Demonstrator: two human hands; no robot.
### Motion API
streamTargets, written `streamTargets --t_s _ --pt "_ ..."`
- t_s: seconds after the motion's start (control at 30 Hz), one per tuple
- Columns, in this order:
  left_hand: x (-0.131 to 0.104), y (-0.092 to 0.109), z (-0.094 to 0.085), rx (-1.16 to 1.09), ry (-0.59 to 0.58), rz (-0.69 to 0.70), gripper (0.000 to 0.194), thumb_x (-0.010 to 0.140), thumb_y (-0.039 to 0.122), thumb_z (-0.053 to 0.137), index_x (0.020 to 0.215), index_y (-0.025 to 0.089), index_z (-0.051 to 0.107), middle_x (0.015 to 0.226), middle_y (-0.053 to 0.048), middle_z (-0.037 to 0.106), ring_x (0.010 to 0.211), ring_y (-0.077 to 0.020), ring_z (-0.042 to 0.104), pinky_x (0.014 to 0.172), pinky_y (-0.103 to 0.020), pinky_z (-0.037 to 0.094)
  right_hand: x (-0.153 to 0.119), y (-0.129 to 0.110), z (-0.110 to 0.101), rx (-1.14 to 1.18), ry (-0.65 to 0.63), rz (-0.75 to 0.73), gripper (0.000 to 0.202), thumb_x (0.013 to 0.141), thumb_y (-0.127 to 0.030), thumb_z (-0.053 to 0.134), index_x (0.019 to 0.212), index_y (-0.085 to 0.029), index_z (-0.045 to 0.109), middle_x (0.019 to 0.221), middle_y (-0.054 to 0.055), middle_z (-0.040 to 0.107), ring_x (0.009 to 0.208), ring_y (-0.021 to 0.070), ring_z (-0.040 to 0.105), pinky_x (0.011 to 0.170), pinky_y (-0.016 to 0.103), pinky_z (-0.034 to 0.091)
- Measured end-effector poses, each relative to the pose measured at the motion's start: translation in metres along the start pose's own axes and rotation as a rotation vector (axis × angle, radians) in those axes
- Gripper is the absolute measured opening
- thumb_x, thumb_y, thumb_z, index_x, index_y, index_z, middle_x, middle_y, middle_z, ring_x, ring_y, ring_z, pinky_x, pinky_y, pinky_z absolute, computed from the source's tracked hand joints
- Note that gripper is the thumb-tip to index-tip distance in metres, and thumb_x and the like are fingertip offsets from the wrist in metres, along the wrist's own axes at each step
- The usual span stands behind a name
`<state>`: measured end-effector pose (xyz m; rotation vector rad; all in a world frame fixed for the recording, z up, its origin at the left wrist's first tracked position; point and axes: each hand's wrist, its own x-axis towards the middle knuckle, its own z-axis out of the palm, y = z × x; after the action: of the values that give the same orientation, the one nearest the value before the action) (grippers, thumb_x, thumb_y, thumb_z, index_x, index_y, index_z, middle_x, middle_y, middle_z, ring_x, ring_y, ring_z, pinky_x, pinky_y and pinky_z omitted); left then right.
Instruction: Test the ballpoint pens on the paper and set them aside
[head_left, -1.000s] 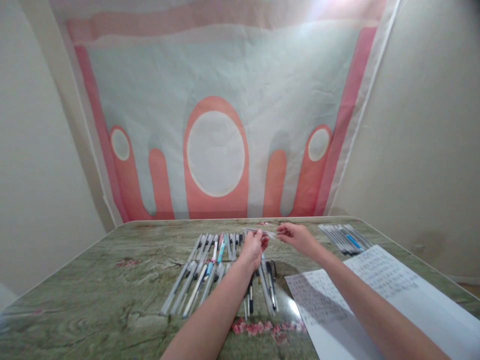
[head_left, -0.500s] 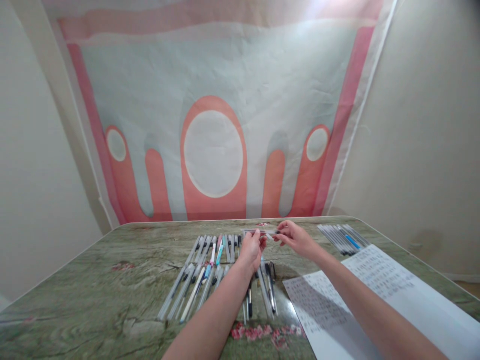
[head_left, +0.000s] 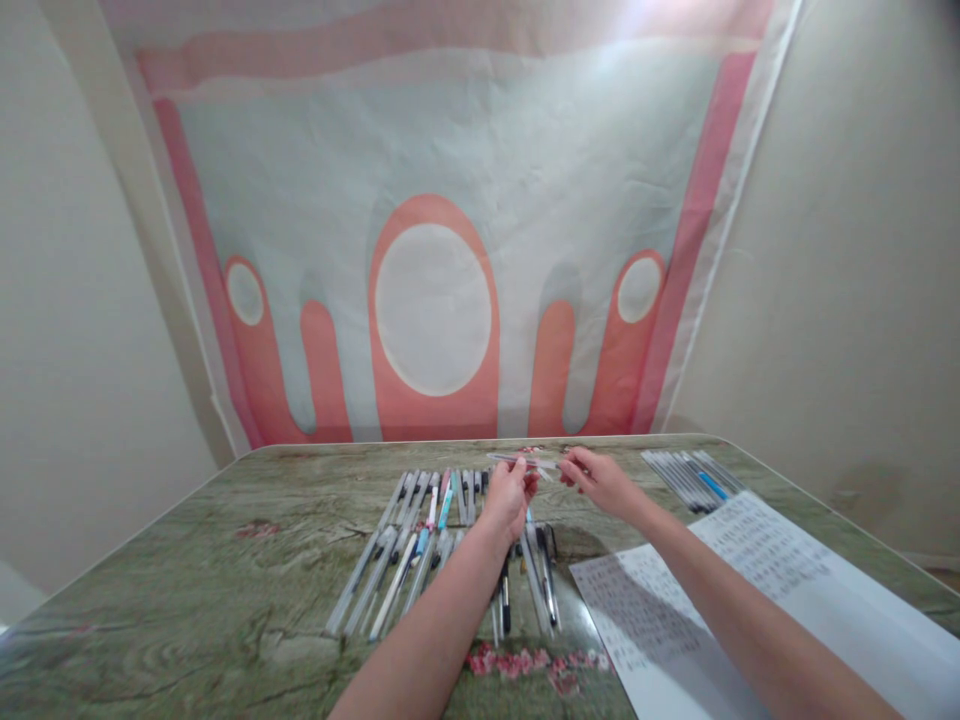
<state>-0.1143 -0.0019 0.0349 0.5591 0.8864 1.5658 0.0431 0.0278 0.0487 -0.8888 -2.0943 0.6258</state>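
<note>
My left hand (head_left: 514,495) is closed around a thin clear pen (head_left: 541,463), which lies roughly level above the far part of the table. A second pale, slim piece shows by the fingers, too small to name. Just right of the pen's end is my right hand (head_left: 600,480), its fingertips pinched together; whatever they hold is hidden. Below and left of the hands lie two rows of pens (head_left: 367,580), mostly clear-barrelled, with some white, pink and blue ones. My left forearm covers part of the near row. Dark pens (head_left: 545,575) lie right of that forearm.
Handwritten paper sheets (head_left: 750,560) cover the right front of the table (head_left: 247,590), partly under my right forearm. A separate group of clear pens with a blue one (head_left: 711,486) lies behind them. A printed cloth (head_left: 435,120) hangs beyond the table.
My right hand has drawn slightly right, away from the pen's end, and the dark tip there no longer shows. My left hand keeps its hold. The whole view has shifted a little.
</note>
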Motion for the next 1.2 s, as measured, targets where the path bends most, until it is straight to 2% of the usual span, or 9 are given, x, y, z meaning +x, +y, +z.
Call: streamTargets --t_s 0.1,0.2,0.37,0.53,0.7,0.83,1.0,1.13,1.2 --pt "-0.0001 -0.0003 0.0004 0.003 -0.008 -0.004 0.004 0.081 0.019 0.050 0.080 0.015 0.049 0.069 0.000 0.056 0.052 -0.0050 0.051 0.050 -0.016 0.038 -0.0002 -0.0001 0.0001 0.011 -0.038 0.017 0.032 0.084 -0.042 0.038 0.071 -0.018 0.056 0.064 0.002 0.061 0.055 0.0120 0.055 0.051 0.022 0.042" --pt "-0.0002 -0.0003 0.0010 0.004 -0.002 -0.004 0.005 0.079 0.020 0.052 0.081 0.015 0.049 0.068 0.000 0.056 0.052 -0.0047 0.050 0.050 -0.016 0.038 -0.0002 0.0007 0.0011 0.001 0.011 -0.007 0.025 0.080 -0.042 0.045 0.079 -0.019 0.054 0.067 0.001 0.060 0.057 0.0122 0.055 0.050 0.022 0.042" --pt "-0.0018 0.0008 0.0018 0.002 -0.012 -0.024 0.005 0.080 0.019 0.052 0.080 0.015 0.049 0.068 0.000 0.057 0.052 -0.0051 0.051 0.051 -0.016 0.038 -0.0004 0.0023 0.0019 -0.003 -0.060 0.005 0.039 0.086 -0.042 0.032 0.065 -0.018 0.053 0.060 0.001 0.057 0.052 0.0113 0.053 0.050 0.022 0.041" --pt "-0.0027 0.0014 0.0018 0.006 -0.014 -0.016 0.004 0.081 0.019 0.050 0.080 0.015 0.048 0.069 0.001 0.057 0.052 -0.0048 0.051 0.051 -0.016 0.038 -0.0008 0.0025 0.0016 0.000 -0.010 -0.041 0.027 0.080 -0.045 0.046 0.080 -0.018 0.051 0.067 0.000 0.058 0.056 0.0116 0.054 0.052 0.022 0.041" --pt "-0.0032 0.0009 0.0020 0.011 -0.022 -0.025 0.005 0.081 0.020 0.049 0.080 0.015 0.048 0.070 0.001 0.057 0.053 -0.0047 0.051 0.051 -0.016 0.038 -0.0013 0.0031 0.0027 -0.024 -0.082 0.006 0.041 0.086 -0.046 0.030 0.067 -0.018 0.052 0.060 0.001 0.056 0.053 0.0111 0.052 0.052 0.022 0.040" --pt "-0.0031 0.0008 0.0019 0.008 -0.012 -0.032 0.005 0.080 0.020 0.051 0.080 0.016 0.048 0.071 0.001 0.057 0.053 -0.0042 0.051 0.051 -0.016 0.038 -0.0023 0.0018 0.0009 0.000 -0.044 -0.026 0.029 0.083 -0.045 0.040 0.079 -0.018 0.051 0.067 0.000 0.056 0.056 0.0113 0.052 0.053 0.023 0.040" --pt "-0.0025 0.0005 0.0016 0.020 -0.009 -0.027 0.007 0.080 0.021 0.051 0.079 0.015 0.047 0.069 0.001 0.056 0.053 -0.0043 0.051 0.051 -0.016 0.038 -0.0024 0.0016 0.0002 -0.026 -0.083 -0.025 0.035 0.086 -0.042 0.034 0.067 -0.018 0.051 0.061 0.001 0.054 0.055 0.0111 0.050 0.053 0.023 0.039" --pt "-0.0017 -0.0005 0.0018 0.031 -0.012 -0.027 0.005 0.082 0.019 0.048 0.079 0.015 0.047 0.069 0.001 0.056 0.051 -0.0039 0.050 0.050 -0.015 0.038 -0.0025 0.0030 0.0016 0.015 -0.069 -0.016 0.031 0.084 -0.043 0.037 0.074 -0.018 0.052 0.064 0.000 0.055 0.054 0.0106 0.051 0.052 0.022 0.039" --pt "-0.0016 -0.0004 0.0022 0.036 -0.011 -0.027 0.004 0.082 0.019 0.048 0.080 0.015 0.047 0.069 0.001 0.056 0.051 -0.0037 0.050 0.050 -0.015 0.038 -0.0025 0.0044 0.0021 0.028 -0.073 -0.020 0.033 0.085 -0.043 0.036 0.069 -0.018 0.051 0.062 0.000 0.054 0.054 0.0105 0.051 0.052 0.022 0.040"
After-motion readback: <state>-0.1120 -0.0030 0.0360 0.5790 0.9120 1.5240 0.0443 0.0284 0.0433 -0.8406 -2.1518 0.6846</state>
